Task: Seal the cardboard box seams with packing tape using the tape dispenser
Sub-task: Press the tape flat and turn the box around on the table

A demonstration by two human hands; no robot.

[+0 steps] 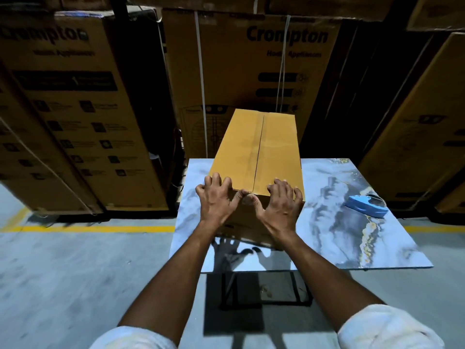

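A tall plain cardboard box (241,147) stands on the marbled table (352,243), its closed top flaps meeting in a centre seam (259,147) that runs away from me. A faint glossy strip seems to lie along that seam. My left hand (216,200) and my right hand (281,205) grip the box's near top edge on either side of the seam. The bent fingers press on the top and the thumbs press on the front face, close together. The blue tape dispenser (366,206) lies on the table to the right, apart from both hands.
Large printed cartons (75,109) are stacked close behind and to the left of the table, with more at the right (415,134). A yellow line (88,228) crosses the grey concrete floor. The table stands on a black metal frame (264,293).
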